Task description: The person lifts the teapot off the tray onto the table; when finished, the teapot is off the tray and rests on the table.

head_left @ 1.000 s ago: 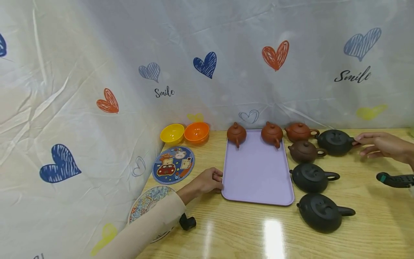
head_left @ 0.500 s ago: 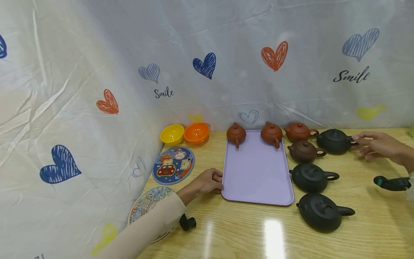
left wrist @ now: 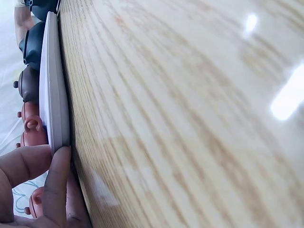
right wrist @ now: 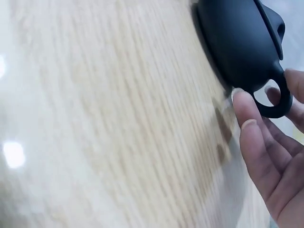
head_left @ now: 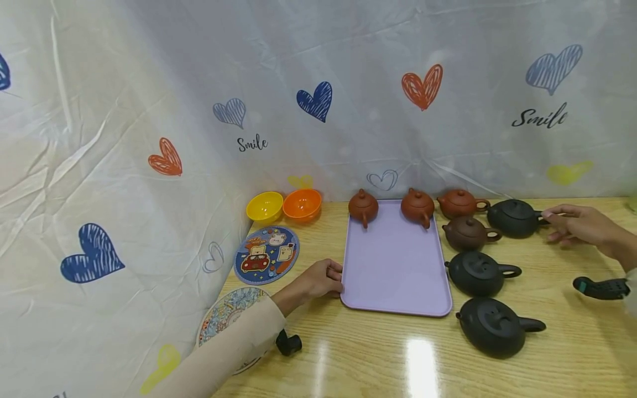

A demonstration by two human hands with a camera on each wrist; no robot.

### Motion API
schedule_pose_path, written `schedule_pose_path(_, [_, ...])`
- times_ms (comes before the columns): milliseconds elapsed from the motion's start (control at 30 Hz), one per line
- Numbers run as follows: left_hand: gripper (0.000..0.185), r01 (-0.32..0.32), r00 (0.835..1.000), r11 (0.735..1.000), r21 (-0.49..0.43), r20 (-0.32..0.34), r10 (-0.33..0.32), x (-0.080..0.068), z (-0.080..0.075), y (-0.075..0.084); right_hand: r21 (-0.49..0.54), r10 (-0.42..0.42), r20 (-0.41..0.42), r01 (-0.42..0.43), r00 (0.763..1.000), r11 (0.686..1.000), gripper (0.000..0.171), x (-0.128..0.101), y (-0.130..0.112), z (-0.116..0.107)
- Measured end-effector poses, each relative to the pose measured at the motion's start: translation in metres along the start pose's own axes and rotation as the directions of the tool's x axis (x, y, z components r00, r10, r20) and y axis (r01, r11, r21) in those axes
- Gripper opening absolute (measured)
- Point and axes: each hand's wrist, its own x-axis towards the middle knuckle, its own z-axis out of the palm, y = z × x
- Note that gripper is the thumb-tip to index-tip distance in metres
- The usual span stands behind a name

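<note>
My left hand [head_left: 318, 279] grips the near left edge of a lavender tray [head_left: 393, 265]; in the left wrist view my fingers [left wrist: 52, 183] curl over the tray's rim [left wrist: 52, 95]. Two red-brown teapots [head_left: 363, 205] [head_left: 418, 205] stand at the tray's far edge. My right hand [head_left: 577, 225] reaches from the right to a black teapot [head_left: 515, 217] on the table. Its nearly straight fingers [right wrist: 251, 137] touch the teapot's ring handle [right wrist: 273, 104] without closing round it.
Right of the tray stand a red-brown teapot [head_left: 460, 203], a dark brown one [head_left: 468, 232] and two black ones [head_left: 480, 272] [head_left: 492, 326]. Left of the tray are a yellow bowl [head_left: 265, 205], an orange bowl [head_left: 302, 203] and two patterned plates [head_left: 267, 253] [head_left: 229, 315]. A heart-printed cloth hangs behind.
My right wrist has sunk a little toward the table while its fingers stay at the black teapot's handle. My left hand and the tray have not moved.
</note>
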Motion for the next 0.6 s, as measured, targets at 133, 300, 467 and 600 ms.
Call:
schedule_pose_path(133, [0.047,0.002,1.000,1.000,-0.005,0.002,-0.002,0.000,0.000,0.000,0.007,-0.021,-0.076,0.021,0.997,1.000,0.074,-0.004,0.000,0.003])
schedule_pose_path(300, [0.048,0.004,1.000,1.000,-0.010,0.006,-0.004,0.001,0.001,-0.001,0.067,-0.067,-0.278,0.089,0.958,0.994,0.046,-0.012,-0.003,0.004])
schedule_pose_path(467, [0.047,0.012,1.000,1.000,-0.007,0.002,-0.011,0.000,0.001,-0.001,0.112,-0.138,-0.326,0.184,0.935,0.977,0.009,-0.017,-0.024,0.001])
schedule_pose_path(600, [0.047,0.019,1.000,1.000,0.000,0.002,-0.019,0.001,0.000,-0.001,0.129,-0.185,-0.273,0.226,0.944,0.965,0.010,-0.016,-0.054,0.002])
